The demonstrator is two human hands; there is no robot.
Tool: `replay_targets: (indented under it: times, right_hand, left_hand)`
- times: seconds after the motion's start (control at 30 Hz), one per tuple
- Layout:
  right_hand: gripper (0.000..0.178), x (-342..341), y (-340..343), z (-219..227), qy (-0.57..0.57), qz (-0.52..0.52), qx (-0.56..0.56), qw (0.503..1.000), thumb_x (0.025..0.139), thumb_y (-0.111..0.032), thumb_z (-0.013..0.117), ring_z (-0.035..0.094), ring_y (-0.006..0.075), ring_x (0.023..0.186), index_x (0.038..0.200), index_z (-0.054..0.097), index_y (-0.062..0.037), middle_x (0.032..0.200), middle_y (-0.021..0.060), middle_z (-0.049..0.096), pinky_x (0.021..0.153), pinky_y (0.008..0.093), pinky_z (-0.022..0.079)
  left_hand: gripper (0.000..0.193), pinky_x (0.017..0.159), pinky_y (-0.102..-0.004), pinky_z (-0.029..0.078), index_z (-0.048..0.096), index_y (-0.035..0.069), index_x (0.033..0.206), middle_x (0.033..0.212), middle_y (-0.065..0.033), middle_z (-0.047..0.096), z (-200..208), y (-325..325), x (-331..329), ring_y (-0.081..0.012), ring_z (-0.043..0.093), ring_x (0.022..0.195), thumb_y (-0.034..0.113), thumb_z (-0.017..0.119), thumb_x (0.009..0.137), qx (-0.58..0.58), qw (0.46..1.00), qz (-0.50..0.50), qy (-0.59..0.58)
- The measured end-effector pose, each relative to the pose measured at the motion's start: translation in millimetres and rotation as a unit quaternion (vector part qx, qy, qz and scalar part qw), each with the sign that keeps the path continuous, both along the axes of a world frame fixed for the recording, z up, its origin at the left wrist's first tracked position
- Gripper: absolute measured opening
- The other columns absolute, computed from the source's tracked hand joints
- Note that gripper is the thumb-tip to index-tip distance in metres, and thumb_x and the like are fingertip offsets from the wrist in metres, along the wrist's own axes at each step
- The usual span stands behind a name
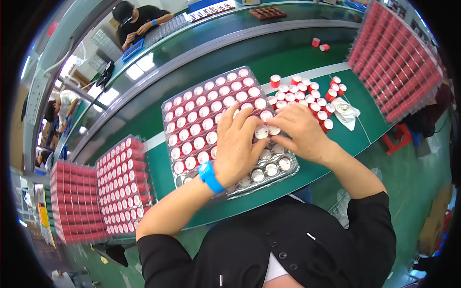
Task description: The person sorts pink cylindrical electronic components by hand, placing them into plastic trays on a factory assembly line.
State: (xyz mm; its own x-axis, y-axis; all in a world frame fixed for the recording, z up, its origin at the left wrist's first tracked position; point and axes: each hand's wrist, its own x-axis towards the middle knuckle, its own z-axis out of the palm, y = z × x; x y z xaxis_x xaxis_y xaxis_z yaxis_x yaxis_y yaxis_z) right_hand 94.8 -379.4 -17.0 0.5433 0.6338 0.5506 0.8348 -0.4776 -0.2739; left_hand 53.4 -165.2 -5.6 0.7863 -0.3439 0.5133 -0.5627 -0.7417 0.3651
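Note:
A clear plastic tray lies in front of me, filled with rows of small red cylinders with white round ends. Over its right part, my left hand has its thumb and fingers curled round a white-ended cylinder. Close beside it, my right hand pinches another white-ended cylinder between thumb and fingers. The two hands nearly touch. Along the near right edge of the tray, white round ends sit in clear cups, lower than the red rows. My left palm hides part of the tray.
Loose red cylinders stand in a cluster right of the tray, next to a crumpled white cloth. Tall stacks of filled trays rise at far right and left. Across the conveyor, a person works at another bench.

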Motion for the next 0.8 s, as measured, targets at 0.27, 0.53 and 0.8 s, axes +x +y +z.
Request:
replay_targets:
  times: [0.27,0.53,0.8]
  right_hand:
    - [0.029,28.3,-10.8,10.9,0.073,0.088,-0.021,0.993,0.081,-0.02,0.076,0.058,0.029,0.103,0.104,0.067,-0.0035,0.105,0.0113,0.064,0.094,0.0422,0.044]
    - [0.048,216.0,-99.9,2.4,0.143,-0.257,0.103,0.95,0.087,-0.031,0.071,0.065,0.0284,0.104,0.125,0.062,-0.0033,0.116,0.0154,0.066,0.091,0.0371,0.051]
    - [0.088,359.7,-164.8,-48.1,0.232,-0.546,-0.101,0.799,0.082,-0.061,0.066,0.057,0.0415,0.122,0.153,0.036,-0.0189,0.143,0.018,0.048,0.103,0.0435,0.047]
  left_hand:
    - [0.053,0.113,-0.0526,0.032,0.061,0.005,0.123,0.14,-0.021,0.051,5.0,-2.8,-2.4,-0.0463,0.037,0.137,0.023,0.081,0.077,0.083,0.994,0.017,0.064]
    - [0.057,0.115,-0.0518,0.028,0.057,0.004,0.131,0.141,-0.0226,0.051,6.8,70.8,18.7,-0.0429,0.036,0.14,0.023,0.079,0.082,-0.014,0.987,0.147,0.062]
    - [0.044,0.113,-0.0429,0.033,0.059,0.002,0.129,0.135,-0.0162,0.056,-1.3,131.2,-22.0,-0.0306,0.046,0.133,0.019,0.071,0.091,-0.176,0.91,0.335,0.172]
